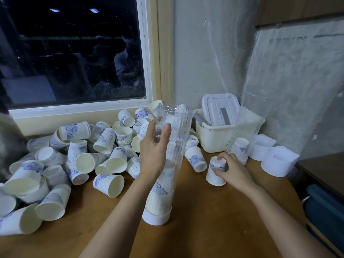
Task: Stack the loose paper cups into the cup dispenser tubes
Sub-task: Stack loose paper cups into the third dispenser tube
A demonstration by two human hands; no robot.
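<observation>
A clear plastic dispenser tube [178,127] with a white base stands upright on the wooden table, a stack of cups filling its lower part. My left hand [154,151] grips the tube around its middle. My right hand [232,170] holds an upside-down white paper cup [216,174] with a blue print, which rests on the table to the right of the tube. A big heap of loose paper cups [74,161] covers the table's left side up to the window sill. A second clear tube [247,127] with cups inside stands at the back right.
A cream plastic basket [219,136] with a white lid in it stands against the wall. Two white tube caps [279,161] lie at the right. The table edge drops off at the right near a dark bag [323,207]. A window is behind the heap.
</observation>
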